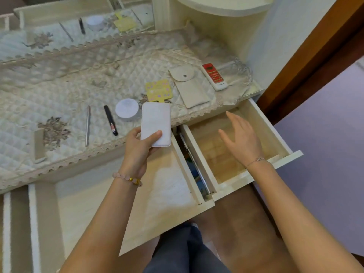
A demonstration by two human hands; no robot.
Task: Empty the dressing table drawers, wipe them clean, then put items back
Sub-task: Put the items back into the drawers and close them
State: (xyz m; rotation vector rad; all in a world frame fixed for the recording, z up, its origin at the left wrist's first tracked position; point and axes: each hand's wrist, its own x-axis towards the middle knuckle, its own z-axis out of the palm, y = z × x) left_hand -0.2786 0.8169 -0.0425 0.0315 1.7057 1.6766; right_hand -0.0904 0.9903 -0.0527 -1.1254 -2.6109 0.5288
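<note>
the left hand (137,149) pinches a flat white case (156,124) by its near end, stiff, smooth, probably slippery, while the right hand (241,140) hovers open over the drawer (275,133)

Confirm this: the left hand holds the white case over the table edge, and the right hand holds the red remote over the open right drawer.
Not quite. In the head view the right hand is empty, open over the right drawer. The red remote lies on the tabletop. The left hand does hold the white case.

Left drawer (98,203) cropped at bottom.
</note>
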